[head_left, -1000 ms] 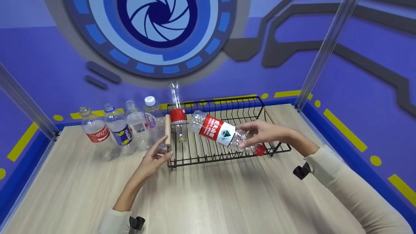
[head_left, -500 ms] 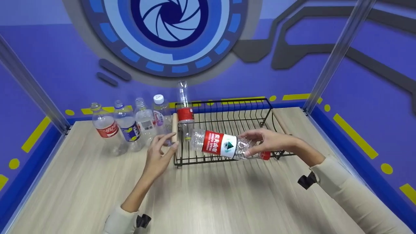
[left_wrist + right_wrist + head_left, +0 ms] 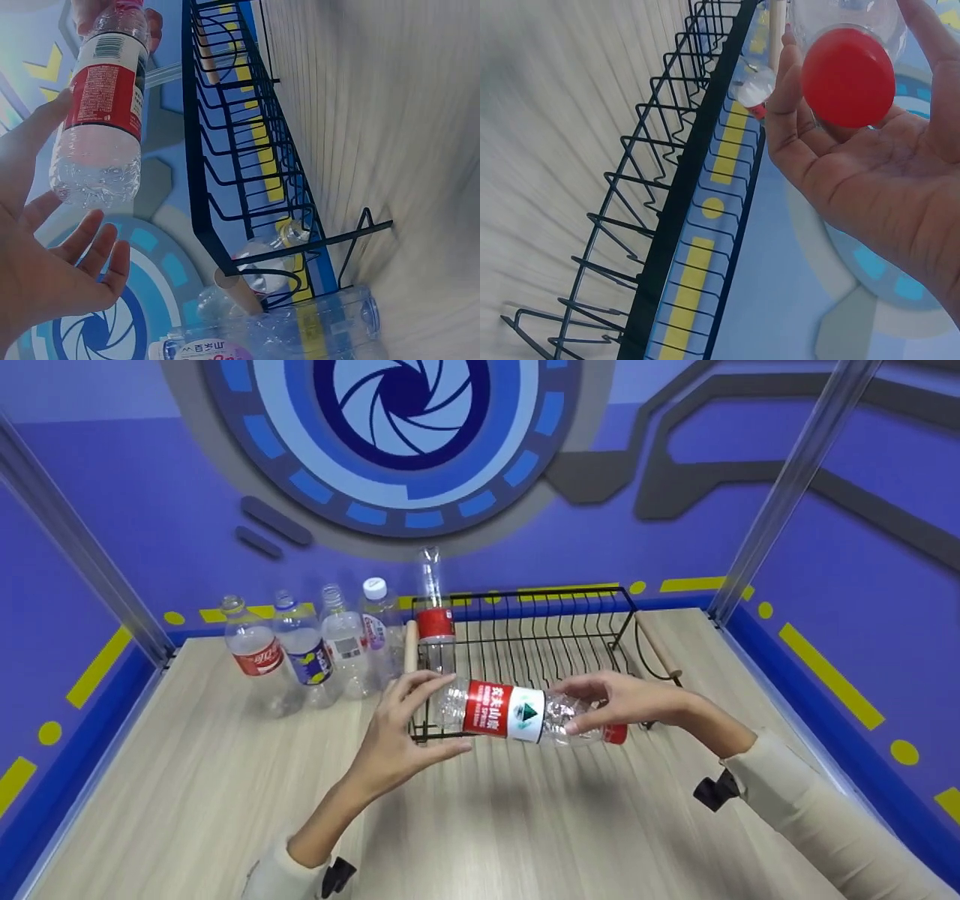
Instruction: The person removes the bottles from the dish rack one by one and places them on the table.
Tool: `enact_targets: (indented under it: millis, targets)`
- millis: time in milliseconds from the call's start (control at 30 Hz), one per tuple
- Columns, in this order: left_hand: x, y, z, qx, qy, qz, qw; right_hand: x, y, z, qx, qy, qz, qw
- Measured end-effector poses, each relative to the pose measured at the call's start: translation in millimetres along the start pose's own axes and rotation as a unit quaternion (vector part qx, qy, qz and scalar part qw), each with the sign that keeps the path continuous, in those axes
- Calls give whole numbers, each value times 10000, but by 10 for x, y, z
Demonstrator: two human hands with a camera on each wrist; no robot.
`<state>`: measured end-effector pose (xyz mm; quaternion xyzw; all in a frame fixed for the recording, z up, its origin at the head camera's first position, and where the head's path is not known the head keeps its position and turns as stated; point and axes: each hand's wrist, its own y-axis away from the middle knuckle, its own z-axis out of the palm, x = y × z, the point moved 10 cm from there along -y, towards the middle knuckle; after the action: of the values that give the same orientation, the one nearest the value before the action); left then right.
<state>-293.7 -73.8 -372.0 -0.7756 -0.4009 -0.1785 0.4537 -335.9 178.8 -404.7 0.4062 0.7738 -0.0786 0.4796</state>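
Observation:
My right hand [image 3: 636, 703] grips a clear plastic water bottle [image 3: 504, 710] near its neck. The bottle lies sideways in the air over the front of the black wire rack [image 3: 684, 180], its red cap [image 3: 847, 77] pointing right. At the base end my left hand [image 3: 397, 739] has thumb and fingers spread apart around it. In the left wrist view, the thumb reaches beside the red and white label while the other fingers stretch below the base. Inside the rack's left end leans another clear bottle with a red label [image 3: 436, 624], its lower part hidden by the held bottle and left hand.
Left of the rack stand several empty bottles in a row: one with a red label [image 3: 259, 658], one with a purple label [image 3: 311, 663], one with a barcode label [image 3: 348, 648] and one with a white cap [image 3: 375, 588]. A wooden handle [image 3: 658, 645] marks the rack's right end. Blue-purple walls enclose the table.
My left hand has left the rack's wooden handle and moved right to the bottle's base. The bottle in my right hand has levelled out and come slightly nearer. The head view has shifted left.

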Motion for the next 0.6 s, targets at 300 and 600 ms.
enact_targets:
  millis: [300,600]
  targets:
    - [185,-5,142,-638,-41,22,9980,-97,74,136,-146,-42,-41,9999]
    - [186,39,231,-1166,-463,-335,9915,-183,98,186,-121,26,-425,9990]
